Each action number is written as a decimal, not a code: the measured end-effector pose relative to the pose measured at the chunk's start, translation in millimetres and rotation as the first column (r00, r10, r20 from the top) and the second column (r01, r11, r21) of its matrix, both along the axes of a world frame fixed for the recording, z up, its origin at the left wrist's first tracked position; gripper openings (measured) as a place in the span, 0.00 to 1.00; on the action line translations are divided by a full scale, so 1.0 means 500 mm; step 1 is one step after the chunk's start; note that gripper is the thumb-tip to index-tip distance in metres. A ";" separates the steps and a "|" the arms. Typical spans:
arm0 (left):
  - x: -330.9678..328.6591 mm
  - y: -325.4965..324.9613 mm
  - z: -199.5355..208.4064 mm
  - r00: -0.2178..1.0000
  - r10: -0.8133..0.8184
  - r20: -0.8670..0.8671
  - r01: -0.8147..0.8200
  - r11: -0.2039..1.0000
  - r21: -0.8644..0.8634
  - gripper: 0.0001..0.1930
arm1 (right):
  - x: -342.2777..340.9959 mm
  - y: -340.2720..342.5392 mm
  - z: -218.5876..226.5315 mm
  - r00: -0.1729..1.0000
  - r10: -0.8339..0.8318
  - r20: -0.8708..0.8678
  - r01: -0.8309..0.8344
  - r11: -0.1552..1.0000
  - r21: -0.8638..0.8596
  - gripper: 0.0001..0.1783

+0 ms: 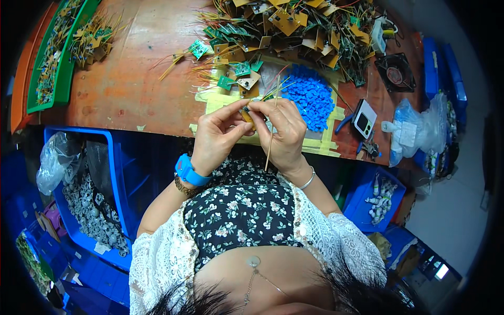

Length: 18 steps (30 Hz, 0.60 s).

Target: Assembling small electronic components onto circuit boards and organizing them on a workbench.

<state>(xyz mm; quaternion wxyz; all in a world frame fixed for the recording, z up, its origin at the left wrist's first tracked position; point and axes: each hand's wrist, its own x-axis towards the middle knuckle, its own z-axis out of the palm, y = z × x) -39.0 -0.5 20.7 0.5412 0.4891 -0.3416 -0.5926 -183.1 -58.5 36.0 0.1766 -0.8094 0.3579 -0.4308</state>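
My left hand and my right hand meet over the near edge of the table. Between their fingertips is a small yellow-brown circuit board with dark parts on it, gripped from both sides. A thin wooden stick also sits in my right hand, slanting down past the fingers. Just beyond my hands lie loose green boards with thin wires. To the right of them spreads a heap of small blue plastic pieces. My fingers hide part of the board.
A large pile of wired circuit boards covers the table's far side. On the right are a black fan, a white phone-like device and plastic bags. A green tray stands far left; a blue bin holds grey parts below.
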 end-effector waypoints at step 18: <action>0.247 0.032 -0.028 0.710 0.613 0.346 -0.591 0.786 -0.180 0.12 | 0.004 -0.013 0.008 0.993 0.088 0.074 -0.087 0.996 -0.024 0.17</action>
